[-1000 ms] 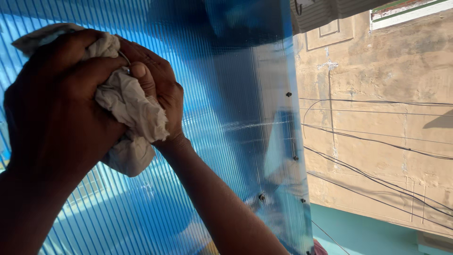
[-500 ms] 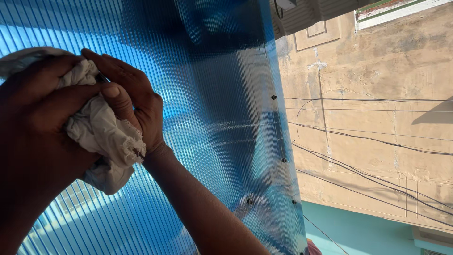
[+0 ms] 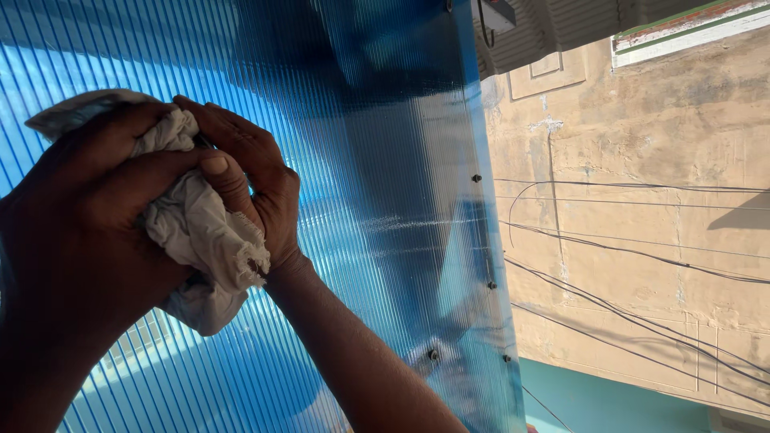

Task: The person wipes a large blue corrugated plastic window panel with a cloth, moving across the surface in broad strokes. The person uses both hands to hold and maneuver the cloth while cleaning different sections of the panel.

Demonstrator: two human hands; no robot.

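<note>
Nearest the camera, the left hand [image 3: 84, 232] fills the lower left of the view, dark against the light, its fingers curled tight around a crumpled white cloth [image 3: 200, 232]; the thumb lies across the top of the wad and the forearm drops out of the bottom left corner. Just behind it, the right hand [image 3: 257, 188] is pressed against the same cloth from the far side, fingers bent and closed together over the bunched fabric, with the wrist below and the forearm running down and to the right toward the bottom edge. The cloth sits squeezed between the two hands, one frayed fold hanging loose beneath them and another corner sticking out above the left knuckles. Whether the cloth touches the surface behind cannot be told. That surface is a ribbed, translucent blue roofing sheet [image 3: 361, 120], which spans the left and middle of the view, lit bright at the left and shaded toward its right edge, where a row of small dark screws [image 3: 476, 178] runs down it. Beyond the sheet stands a weathered tan building wall [image 3: 642, 265], crossed by several dark cables [image 3: 642, 255], with a white-edged ledge [image 3: 690, 32] at its upper right corner and a strip of turquoise wall [image 3: 609, 401] below.
</note>
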